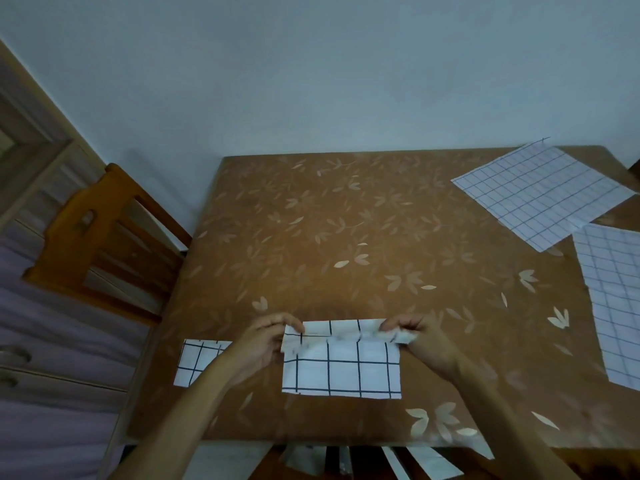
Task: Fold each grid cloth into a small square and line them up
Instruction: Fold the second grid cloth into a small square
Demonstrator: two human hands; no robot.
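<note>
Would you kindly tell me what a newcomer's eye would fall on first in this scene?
Both hands at the near edge of the leaf-patterned table: the left hand and right hand each pinch a far corner of a bold-grid cloth, mid-fold. A small folded cloth lies just left of it, and a far fine-grid cloth and a near fine-grid cloth lie spread flat on the right.

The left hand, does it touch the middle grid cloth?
Touching. The head view shows the left hand pinching the upper left corner of the middle grid cloth.
</note>
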